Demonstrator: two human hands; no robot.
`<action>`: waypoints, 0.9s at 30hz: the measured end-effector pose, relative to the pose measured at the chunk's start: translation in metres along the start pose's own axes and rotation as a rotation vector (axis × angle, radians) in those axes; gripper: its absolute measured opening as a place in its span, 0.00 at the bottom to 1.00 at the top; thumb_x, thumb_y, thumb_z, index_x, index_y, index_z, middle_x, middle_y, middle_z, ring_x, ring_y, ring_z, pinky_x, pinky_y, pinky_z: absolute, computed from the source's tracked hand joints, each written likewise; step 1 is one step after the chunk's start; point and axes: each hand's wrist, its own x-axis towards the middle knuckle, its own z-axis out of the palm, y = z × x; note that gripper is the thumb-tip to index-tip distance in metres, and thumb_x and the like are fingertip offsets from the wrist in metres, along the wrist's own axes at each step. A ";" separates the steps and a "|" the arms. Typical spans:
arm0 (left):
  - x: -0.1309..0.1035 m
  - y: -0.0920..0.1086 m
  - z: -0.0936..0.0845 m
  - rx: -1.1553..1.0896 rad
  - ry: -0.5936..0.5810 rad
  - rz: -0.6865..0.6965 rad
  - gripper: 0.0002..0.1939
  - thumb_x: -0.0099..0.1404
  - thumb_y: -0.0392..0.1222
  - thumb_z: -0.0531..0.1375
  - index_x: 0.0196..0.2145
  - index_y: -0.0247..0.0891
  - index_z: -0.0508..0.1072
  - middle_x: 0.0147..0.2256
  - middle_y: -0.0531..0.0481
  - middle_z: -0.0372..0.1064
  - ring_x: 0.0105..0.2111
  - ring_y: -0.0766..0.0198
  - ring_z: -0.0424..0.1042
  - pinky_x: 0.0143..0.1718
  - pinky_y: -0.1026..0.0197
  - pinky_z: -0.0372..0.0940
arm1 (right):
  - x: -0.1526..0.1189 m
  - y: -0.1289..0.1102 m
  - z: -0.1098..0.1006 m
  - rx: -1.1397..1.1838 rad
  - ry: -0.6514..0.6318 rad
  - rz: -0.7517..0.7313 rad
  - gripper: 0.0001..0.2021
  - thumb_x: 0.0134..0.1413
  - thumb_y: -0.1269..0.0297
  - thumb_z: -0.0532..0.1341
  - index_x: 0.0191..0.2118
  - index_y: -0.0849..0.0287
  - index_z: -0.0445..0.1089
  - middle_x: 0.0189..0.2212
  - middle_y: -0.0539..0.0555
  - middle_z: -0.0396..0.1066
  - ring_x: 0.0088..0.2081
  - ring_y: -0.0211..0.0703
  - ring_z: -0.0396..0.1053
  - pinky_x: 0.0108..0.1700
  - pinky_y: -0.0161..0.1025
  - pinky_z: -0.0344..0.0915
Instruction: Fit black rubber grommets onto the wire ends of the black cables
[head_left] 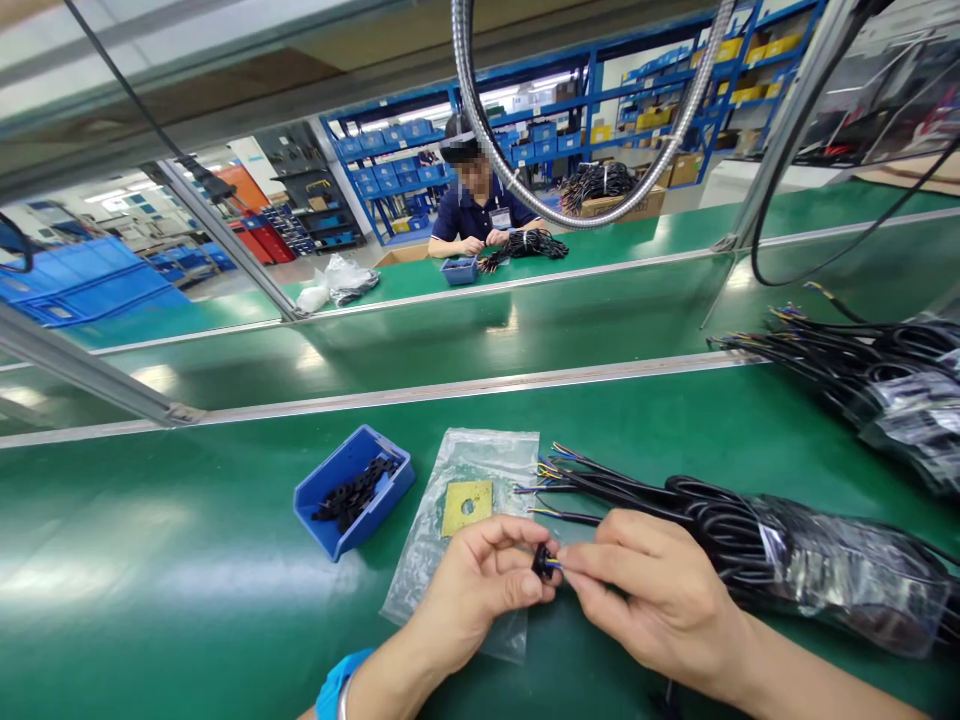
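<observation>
My left hand pinches a small black plastic part between thumb and fingers. Thin coloured wires, blue and yellow among them, run from that part to the fingertips of my right hand, which are closed on the wire ends. Whether the wires pass through the part cannot be made out. Under and behind my left hand lies a clear plastic bag with a yellow square piece that has a round hole. A bundle of black cables with bared coloured ends lies beyond my right hand.
A blue bin with small black parts stands left of the bag. More wrapped black cables lie at the right. A metal rail crosses the green bench, and a flexible metal hose hangs above. Across sits a co-worker.
</observation>
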 end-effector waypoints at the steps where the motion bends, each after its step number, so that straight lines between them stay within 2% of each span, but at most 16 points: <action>1: 0.001 -0.001 0.000 0.012 0.001 -0.002 0.18 0.47 0.35 0.73 0.37 0.34 0.77 0.30 0.49 0.77 0.26 0.70 0.75 0.31 0.73 0.69 | -0.001 0.000 0.001 -0.007 -0.008 -0.012 0.05 0.56 0.75 0.60 0.36 0.63 0.73 0.22 0.51 0.66 0.23 0.35 0.62 0.25 0.33 0.59; 4: 0.003 -0.005 -0.001 0.023 0.004 -0.002 0.18 0.45 0.33 0.73 0.36 0.35 0.78 0.29 0.49 0.77 0.26 0.71 0.75 0.30 0.73 0.68 | -0.003 0.000 0.001 -0.015 -0.017 -0.033 0.05 0.56 0.75 0.60 0.36 0.63 0.73 0.23 0.52 0.66 0.24 0.36 0.62 0.26 0.34 0.60; 8: 0.002 -0.009 0.000 0.056 0.050 0.051 0.18 0.44 0.34 0.74 0.36 0.37 0.79 0.33 0.48 0.77 0.29 0.69 0.75 0.33 0.70 0.70 | -0.003 0.000 -0.001 0.002 0.016 -0.043 0.06 0.56 0.75 0.60 0.39 0.63 0.72 0.25 0.52 0.68 0.26 0.36 0.63 0.28 0.34 0.61; 14: -0.002 -0.010 0.003 0.335 0.119 0.321 0.16 0.49 0.31 0.70 0.37 0.42 0.79 0.39 0.50 0.71 0.35 0.68 0.73 0.37 0.69 0.70 | -0.008 0.004 -0.001 0.015 0.026 -0.065 0.07 0.55 0.76 0.61 0.41 0.63 0.70 0.26 0.53 0.69 0.27 0.37 0.64 0.29 0.36 0.62; 19: -0.005 -0.010 0.003 0.542 0.060 0.520 0.17 0.54 0.29 0.67 0.40 0.46 0.77 0.39 0.50 0.71 0.41 0.65 0.71 0.40 0.69 0.69 | -0.009 0.002 -0.002 0.047 -0.014 0.001 0.11 0.56 0.77 0.58 0.45 0.64 0.69 0.30 0.55 0.70 0.30 0.39 0.65 0.31 0.37 0.63; 22: -0.006 -0.010 0.004 0.586 0.069 0.593 0.18 0.54 0.28 0.67 0.41 0.47 0.76 0.39 0.51 0.71 0.41 0.65 0.71 0.41 0.68 0.69 | -0.008 -0.001 -0.002 0.057 -0.045 0.010 0.10 0.57 0.77 0.57 0.44 0.63 0.69 0.30 0.55 0.70 0.30 0.39 0.65 0.31 0.37 0.62; 27: -0.008 -0.011 0.007 0.618 0.066 0.633 0.19 0.53 0.28 0.67 0.41 0.46 0.76 0.39 0.50 0.72 0.41 0.65 0.72 0.41 0.68 0.69 | -0.009 -0.002 0.000 0.043 -0.038 -0.016 0.09 0.58 0.78 0.56 0.43 0.63 0.68 0.30 0.54 0.70 0.29 0.39 0.65 0.31 0.37 0.61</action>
